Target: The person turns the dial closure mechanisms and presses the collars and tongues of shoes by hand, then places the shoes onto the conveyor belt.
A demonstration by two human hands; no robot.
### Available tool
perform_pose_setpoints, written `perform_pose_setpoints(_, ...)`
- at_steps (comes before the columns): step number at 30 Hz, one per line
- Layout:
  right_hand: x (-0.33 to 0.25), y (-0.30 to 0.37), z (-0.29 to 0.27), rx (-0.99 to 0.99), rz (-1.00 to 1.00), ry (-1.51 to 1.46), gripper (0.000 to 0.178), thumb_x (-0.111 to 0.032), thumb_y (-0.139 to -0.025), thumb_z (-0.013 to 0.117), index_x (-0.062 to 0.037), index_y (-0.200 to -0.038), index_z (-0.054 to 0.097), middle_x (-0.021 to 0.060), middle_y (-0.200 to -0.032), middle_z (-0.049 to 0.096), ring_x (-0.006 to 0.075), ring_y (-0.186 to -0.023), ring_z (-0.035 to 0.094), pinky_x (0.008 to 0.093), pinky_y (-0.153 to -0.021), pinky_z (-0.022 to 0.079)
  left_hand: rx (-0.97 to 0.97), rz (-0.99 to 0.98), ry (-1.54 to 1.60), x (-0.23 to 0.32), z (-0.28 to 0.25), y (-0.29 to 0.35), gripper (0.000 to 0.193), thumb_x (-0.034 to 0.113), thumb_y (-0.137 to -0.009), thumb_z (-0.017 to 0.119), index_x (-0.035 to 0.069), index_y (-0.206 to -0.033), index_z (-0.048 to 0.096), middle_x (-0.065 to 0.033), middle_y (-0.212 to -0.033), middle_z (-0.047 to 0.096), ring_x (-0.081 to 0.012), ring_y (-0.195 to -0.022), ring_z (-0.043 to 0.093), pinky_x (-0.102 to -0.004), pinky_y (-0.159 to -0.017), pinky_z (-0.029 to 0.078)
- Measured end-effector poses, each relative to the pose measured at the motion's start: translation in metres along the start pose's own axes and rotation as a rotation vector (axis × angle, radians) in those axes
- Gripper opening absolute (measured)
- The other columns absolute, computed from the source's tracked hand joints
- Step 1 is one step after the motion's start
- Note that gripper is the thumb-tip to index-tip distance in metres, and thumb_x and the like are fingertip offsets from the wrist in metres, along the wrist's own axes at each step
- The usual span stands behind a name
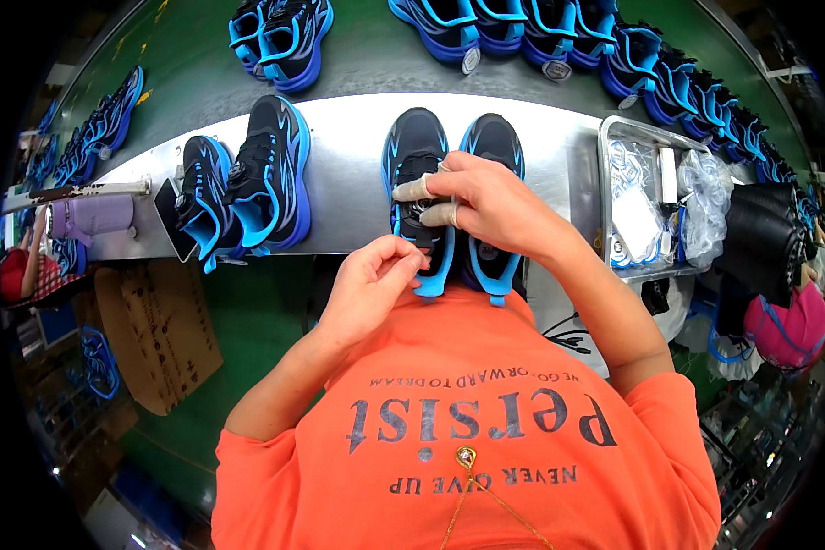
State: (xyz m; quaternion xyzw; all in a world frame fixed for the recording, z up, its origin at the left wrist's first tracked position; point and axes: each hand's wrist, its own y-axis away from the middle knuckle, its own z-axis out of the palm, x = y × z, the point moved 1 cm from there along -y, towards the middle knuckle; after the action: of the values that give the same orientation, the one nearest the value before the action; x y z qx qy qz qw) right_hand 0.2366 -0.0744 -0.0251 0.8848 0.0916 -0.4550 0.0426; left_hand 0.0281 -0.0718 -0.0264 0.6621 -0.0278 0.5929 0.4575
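Two black shoes with blue trim stand side by side on the steel table (348, 174) right in front of me, toes pointing away. My right hand (481, 206), with taped fingertips, lies across the top of the left shoe (414, 151) and presses on its tongue area. My left hand (371, 284) pinches the heel end of that same shoe. Beside it the right shoe (495, 142) stands partly covered by my right hand.
Another pair of black-and-blue shoes (247, 183) stands on the table to the left. A metal tray (605, 156) with plastic bags and small parts sits at the right. More shoes ride the green conveyor belt (357, 55) behind. A cardboard box (156, 330) lies lower left.
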Motion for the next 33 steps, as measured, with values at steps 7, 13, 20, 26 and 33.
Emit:
perform_pose_setpoints(7,-0.010,0.008,0.017,0.107,0.078,0.107,0.025,-0.021,-0.080,0.073,-0.0086,-0.102,0.071,0.0096,-0.087,0.064,0.0304,-0.084,0.062,0.0379,-0.075,0.050,0.085,0.000,0.102,-0.007,0.014,0.002,0.015,0.012,-0.099,0.055,-0.002,-0.097,0.060,-0.0031,-0.095,0.066,-0.0086,-0.085,0.060,-0.0248,-0.078,0.049)
perform_pose_setpoints(13,0.026,0.018,-0.034,0.132,0.226,-0.383,0.029,-0.020,-0.087,0.071,-0.0070,-0.114,0.071,0.0049,-0.102,0.069,0.0165,-0.097,0.064,0.0301,-0.086,0.050,-0.101,0.376,-0.649,0.006,0.021,0.008,0.021,0.017,-0.097,0.055,0.003,-0.110,0.065,-0.0141,-0.113,0.061,-0.0277,-0.109,0.060,-0.0345,-0.095,0.045)
perform_pose_setpoints(20,0.021,0.061,-0.026,0.175,0.106,0.032,0.030,-0.017,-0.081,0.074,-0.0184,-0.110,0.074,0.0109,-0.086,0.054,0.0284,-0.084,0.056,0.0374,-0.078,0.048,-0.081,0.460,-0.974,0.015,0.046,-0.006,0.029,0.026,-0.095,0.059,0.011,-0.118,0.066,-0.0216,-0.109,0.060,-0.0387,-0.100,0.060,-0.0446,-0.088,0.049)
perform_pose_setpoints(26,0.017,0.050,-0.040,0.105,0.228,-0.082,0.032,-0.016,-0.083,0.074,-0.0174,-0.115,0.072,0.0078,-0.090,0.058,0.0192,-0.078,0.055,0.0315,-0.072,0.048,0.068,0.564,-1.137,0.014,0.040,-0.040,0.018,0.024,-0.090,0.061,0.007,-0.087,0.067,-0.0167,-0.074,0.061,-0.0377,-0.069,0.063,-0.0476,-0.061,0.050)
perform_pose_setpoints(33,0.027,-0.028,-0.116,0.270,0.039,0.277,0.052,-0.041,-0.080,0.076,-0.0235,-0.127,0.063,0.0132,-0.099,0.058,0.0317,-0.097,0.056,0.0405,-0.086,0.048,0.154,0.488,-1.264,0.014,-0.008,-0.046,0.018,0.024,-0.083,0.064,0.008,-0.085,0.070,-0.0182,-0.077,0.063,-0.0385,-0.071,0.064,-0.0488,-0.066,0.053)
